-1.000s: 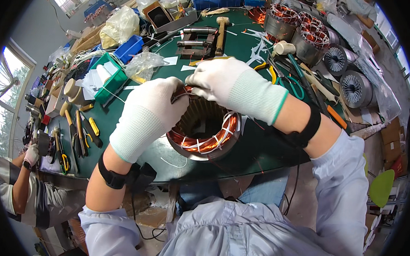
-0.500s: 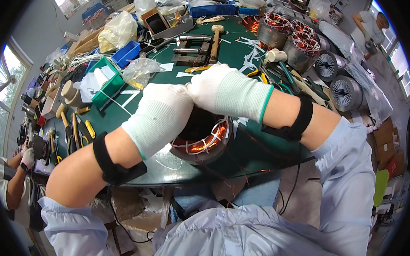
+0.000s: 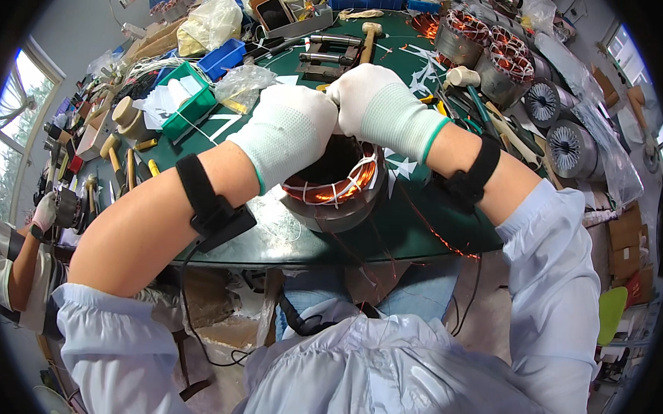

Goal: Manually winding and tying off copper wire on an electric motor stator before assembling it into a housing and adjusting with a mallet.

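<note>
A motor stator point(image 3: 337, 216) stands upright near the front edge of the table, its ring of copper winding tied round with white cord. Over its far rim, my left hand point(image 3: 294, 124) and my right hand point(image 3: 376, 105) meet knuckle to knuckle, both in white knit gloves with their fingers curled in. Whatever they pinch between them is hidden by the gloves. Thin copper lead wires point(image 3: 437, 234) trail from the stator over the table's front edge. Loose white cord point(image 3: 290, 231) lies beside its left side.
Wound stators point(image 3: 504, 70) crowd the right, with a mallet point(image 3: 463, 77) and hand tools beside them. Farther back lie a wooden-handled hammer point(image 3: 369, 40) and a metal fixture point(image 3: 327, 55). A green bin point(image 3: 192, 101) stands left. A co-worker's gloved hand point(image 3: 45, 213) shows at far left.
The view has shifted, so the table and stator sit higher in the picture. Both hands remain closed and together above the stator, slightly farther forward.
</note>
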Motion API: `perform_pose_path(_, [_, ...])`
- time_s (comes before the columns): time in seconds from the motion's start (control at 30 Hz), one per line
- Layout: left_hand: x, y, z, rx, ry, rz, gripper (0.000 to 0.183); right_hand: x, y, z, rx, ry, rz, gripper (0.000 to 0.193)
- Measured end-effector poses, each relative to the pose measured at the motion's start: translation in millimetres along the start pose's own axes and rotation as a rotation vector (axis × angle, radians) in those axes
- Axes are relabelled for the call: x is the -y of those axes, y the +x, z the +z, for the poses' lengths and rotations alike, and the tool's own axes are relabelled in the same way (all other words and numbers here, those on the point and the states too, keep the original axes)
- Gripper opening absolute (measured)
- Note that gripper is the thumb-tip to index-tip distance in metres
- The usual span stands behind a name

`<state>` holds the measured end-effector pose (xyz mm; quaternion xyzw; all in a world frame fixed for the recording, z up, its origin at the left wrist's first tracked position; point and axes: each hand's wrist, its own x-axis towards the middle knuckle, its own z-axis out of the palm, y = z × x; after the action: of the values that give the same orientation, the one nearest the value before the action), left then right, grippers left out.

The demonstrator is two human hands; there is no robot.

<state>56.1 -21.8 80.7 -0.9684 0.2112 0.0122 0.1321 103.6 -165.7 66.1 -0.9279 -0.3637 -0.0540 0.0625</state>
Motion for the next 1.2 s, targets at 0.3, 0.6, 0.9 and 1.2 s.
perform_pose_path(0.3, [29.2,-86.9,16.8,-0.711,-0.574,-0.080,0.026,-3.5,-80.7,-15.0,-0.556,0.458,-0.105,0.037])
perform_pose_path(0.6, [32.5,-113.3,180.4,-0.343,-1.336,-0.094,0.045,103.3,-195.6,110.6,0.597,1.463,0.213,0.066])
perform_pose_path(0.9, [57.0,31.1,122.1,0.212,-2.039,0.046,0.069,31.8,-193.2,121.3,-0.261,1.662,0.367,0.063])
perform_pose_path(1.2, [57.3,59.9,26.0,0.114,-1.751,0.650,0.032,-19.1,-122.2,96.9,-0.547,1.432,0.329,0.065])
